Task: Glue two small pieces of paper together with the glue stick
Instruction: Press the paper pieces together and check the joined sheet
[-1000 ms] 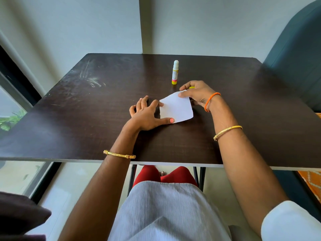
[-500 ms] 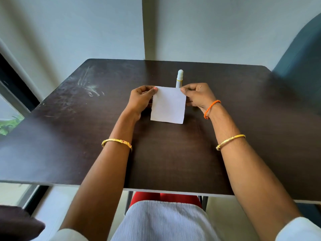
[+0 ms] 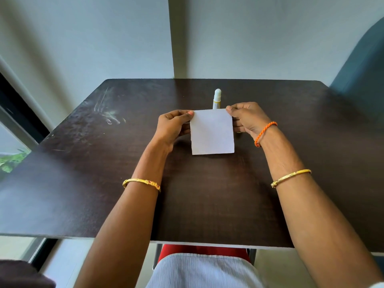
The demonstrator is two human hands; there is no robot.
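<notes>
Left hand and right hand pinch the paper's top corners, sheet upright mid-frame. Glue stick stands vertical just behind, cap up.

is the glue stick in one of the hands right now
No, the glue stick stands upright on the table behind the paper, which the left hand and right hand pinch by its top corners.

Gold bangle on L forearm; gold bangle + orange cord bracelet on R; pale ribbed top.
</notes>
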